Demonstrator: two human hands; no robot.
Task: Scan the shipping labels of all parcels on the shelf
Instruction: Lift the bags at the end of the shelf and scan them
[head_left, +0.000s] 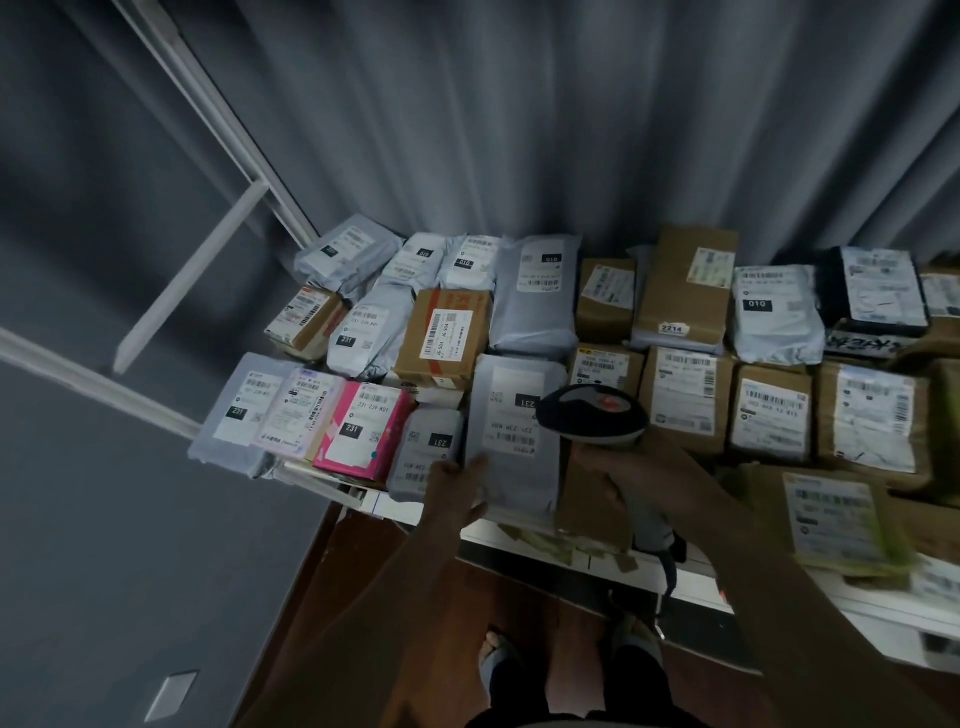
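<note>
Frankly, I cannot tell how many labels are already read — nothing on the parcels marks them as scanned, so I judge the whole spread is possibly still open work. The shelf (519, 532) is crowded with grey mailers and brown cartons, labels facing up. My landmark is the long grey mailer (511, 431) at the front edge. My left hand (457, 493) rests on its near-left corner with fingers fairly straight, steadying it rather than gripping. My right hand (634, 480), just right of that mailer, is wrapped round the handle of the barcode scanner (592, 415), whose head hangs over the mailer's right edge — apparently aimed at its label (511, 410). A pink parcel (361, 431) lies left of it.
</note>
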